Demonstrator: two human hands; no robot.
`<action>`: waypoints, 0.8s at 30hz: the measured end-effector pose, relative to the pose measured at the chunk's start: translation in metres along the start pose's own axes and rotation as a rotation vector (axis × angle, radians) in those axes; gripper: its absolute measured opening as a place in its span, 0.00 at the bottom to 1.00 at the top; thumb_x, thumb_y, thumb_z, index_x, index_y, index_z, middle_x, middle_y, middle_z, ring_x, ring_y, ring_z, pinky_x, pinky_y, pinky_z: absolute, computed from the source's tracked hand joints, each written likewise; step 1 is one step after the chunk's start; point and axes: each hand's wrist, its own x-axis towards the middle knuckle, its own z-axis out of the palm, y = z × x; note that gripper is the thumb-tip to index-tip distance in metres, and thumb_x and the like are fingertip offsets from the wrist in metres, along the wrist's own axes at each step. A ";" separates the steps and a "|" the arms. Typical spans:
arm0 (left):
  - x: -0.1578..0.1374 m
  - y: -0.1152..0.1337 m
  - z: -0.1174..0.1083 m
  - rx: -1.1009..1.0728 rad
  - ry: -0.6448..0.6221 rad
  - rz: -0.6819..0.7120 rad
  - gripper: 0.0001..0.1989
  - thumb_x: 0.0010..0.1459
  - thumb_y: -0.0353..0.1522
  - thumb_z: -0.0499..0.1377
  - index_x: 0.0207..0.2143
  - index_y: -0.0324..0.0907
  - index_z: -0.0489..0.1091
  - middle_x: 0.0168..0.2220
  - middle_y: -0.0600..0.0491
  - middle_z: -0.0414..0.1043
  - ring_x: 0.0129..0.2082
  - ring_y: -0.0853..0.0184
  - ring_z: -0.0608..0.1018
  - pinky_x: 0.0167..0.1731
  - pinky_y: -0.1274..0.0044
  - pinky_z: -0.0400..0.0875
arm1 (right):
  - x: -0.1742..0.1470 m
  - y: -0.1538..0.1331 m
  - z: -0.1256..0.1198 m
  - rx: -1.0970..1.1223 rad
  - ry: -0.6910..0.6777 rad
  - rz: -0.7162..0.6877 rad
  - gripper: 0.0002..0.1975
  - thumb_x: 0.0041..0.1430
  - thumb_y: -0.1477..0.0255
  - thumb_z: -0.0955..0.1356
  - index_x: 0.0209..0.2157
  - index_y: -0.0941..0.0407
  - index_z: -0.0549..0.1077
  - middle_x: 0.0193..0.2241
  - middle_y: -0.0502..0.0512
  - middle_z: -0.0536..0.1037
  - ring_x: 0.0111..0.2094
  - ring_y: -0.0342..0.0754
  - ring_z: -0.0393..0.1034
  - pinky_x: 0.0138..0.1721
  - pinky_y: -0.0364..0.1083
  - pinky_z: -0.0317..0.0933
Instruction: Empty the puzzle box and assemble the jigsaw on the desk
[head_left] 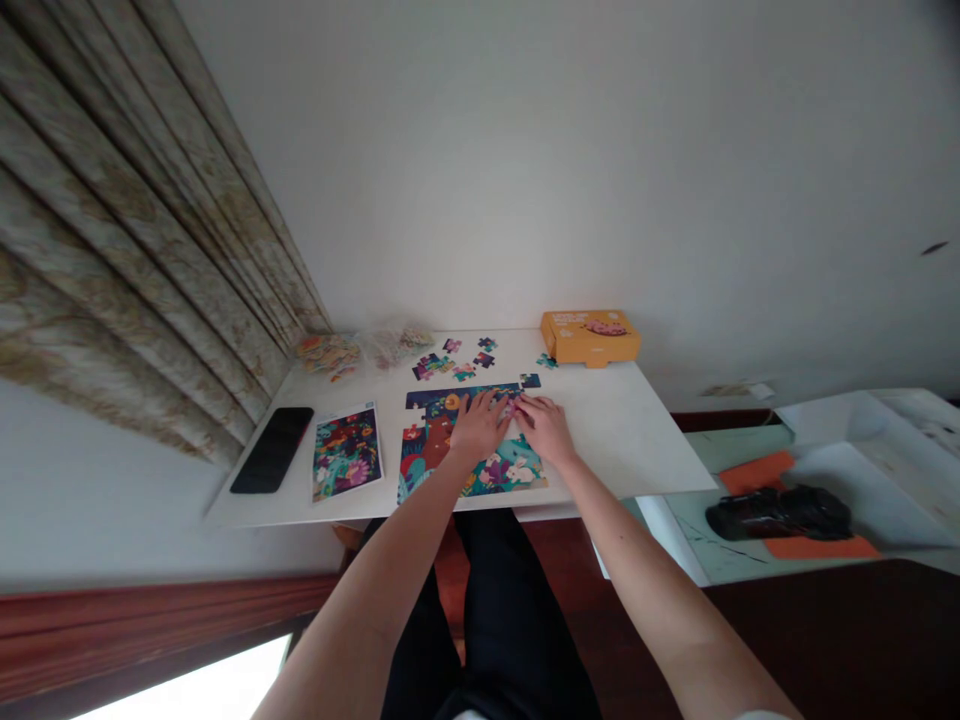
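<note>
A partly assembled jigsaw puzzle (431,450) lies on the white table, showing a dark blue top edge, a bear and a white rabbit. My left hand (478,428) rests on it with fingers spread, covering part of the picture. Beside it, my right hand (547,428) has its fingertips closed at a small pink puzzle piece (511,408) near the puzzle's upper right. The fingers partly hide this piece. Just above the right hand sits a dark blue puzzle piece (530,380). Left of the puzzle is a reference picture card (347,452) with the same kind of artwork.
Several loose pieces (431,366) lie toward the wall. An orange puzzle box (591,337) stands at the back right; a clear plastic bag (390,345) is at the back left. A black phone (272,450) lies near the table's left edge. Curtains (142,200) hang at left.
</note>
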 end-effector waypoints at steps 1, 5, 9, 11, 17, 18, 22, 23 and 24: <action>0.000 0.000 0.000 -0.001 -0.007 0.000 0.26 0.74 0.42 0.47 0.70 0.49 0.63 0.71 0.46 0.61 0.70 0.53 0.63 0.71 0.53 0.52 | 0.000 0.000 0.000 -0.002 -0.004 -0.001 0.16 0.71 0.68 0.65 0.54 0.50 0.80 0.59 0.57 0.79 0.56 0.59 0.69 0.55 0.59 0.64; 0.000 -0.001 0.001 0.000 -0.013 0.003 0.25 0.74 0.41 0.47 0.69 0.49 0.63 0.71 0.46 0.61 0.71 0.53 0.63 0.71 0.52 0.51 | 0.000 0.001 0.001 -0.009 -0.021 -0.006 0.16 0.71 0.68 0.66 0.54 0.51 0.80 0.60 0.57 0.78 0.57 0.59 0.68 0.55 0.59 0.63; 0.000 -0.001 0.002 0.006 -0.002 0.005 0.25 0.74 0.42 0.47 0.69 0.50 0.63 0.71 0.46 0.62 0.70 0.53 0.63 0.70 0.52 0.52 | 0.000 0.000 0.001 0.009 -0.017 -0.003 0.15 0.71 0.68 0.66 0.53 0.51 0.81 0.59 0.57 0.78 0.58 0.58 0.68 0.55 0.59 0.63; 0.000 -0.001 0.003 0.015 0.009 0.009 0.25 0.74 0.42 0.47 0.69 0.51 0.64 0.71 0.46 0.62 0.70 0.53 0.64 0.70 0.52 0.53 | 0.000 0.000 0.000 0.015 -0.014 -0.004 0.15 0.70 0.68 0.66 0.53 0.51 0.81 0.59 0.58 0.79 0.57 0.58 0.69 0.55 0.59 0.63; 0.000 -0.003 0.007 0.037 0.030 0.013 0.24 0.74 0.42 0.47 0.67 0.52 0.67 0.70 0.47 0.63 0.69 0.54 0.65 0.69 0.53 0.55 | 0.000 0.001 0.001 0.025 0.000 -0.006 0.15 0.70 0.67 0.67 0.53 0.51 0.81 0.58 0.58 0.79 0.57 0.59 0.69 0.55 0.59 0.63; 0.000 -0.003 0.007 0.038 0.032 0.015 0.24 0.74 0.42 0.47 0.67 0.52 0.67 0.70 0.47 0.63 0.69 0.54 0.66 0.69 0.53 0.55 | 0.000 0.002 0.002 0.031 -0.001 -0.003 0.14 0.70 0.67 0.67 0.53 0.51 0.81 0.58 0.57 0.79 0.56 0.59 0.69 0.55 0.59 0.63; 0.000 -0.002 0.004 0.038 0.031 0.010 0.24 0.75 0.42 0.47 0.67 0.52 0.67 0.70 0.47 0.64 0.68 0.53 0.66 0.69 0.53 0.56 | 0.003 0.008 0.008 0.083 0.002 0.003 0.13 0.69 0.68 0.67 0.50 0.50 0.82 0.57 0.56 0.80 0.56 0.60 0.70 0.55 0.60 0.63; 0.000 -0.002 0.003 0.035 0.029 0.008 0.24 0.74 0.42 0.47 0.67 0.53 0.67 0.70 0.47 0.64 0.68 0.53 0.67 0.69 0.53 0.56 | 0.005 0.011 0.009 0.118 0.006 0.006 0.13 0.69 0.68 0.67 0.49 0.50 0.82 0.56 0.56 0.80 0.56 0.59 0.70 0.56 0.60 0.63; 0.000 -0.002 0.002 0.030 0.025 0.008 0.24 0.74 0.42 0.47 0.67 0.53 0.67 0.70 0.47 0.64 0.68 0.53 0.67 0.70 0.53 0.56 | 0.006 0.014 0.010 0.169 0.011 0.011 0.13 0.68 0.69 0.67 0.48 0.50 0.82 0.55 0.56 0.81 0.55 0.58 0.71 0.57 0.60 0.64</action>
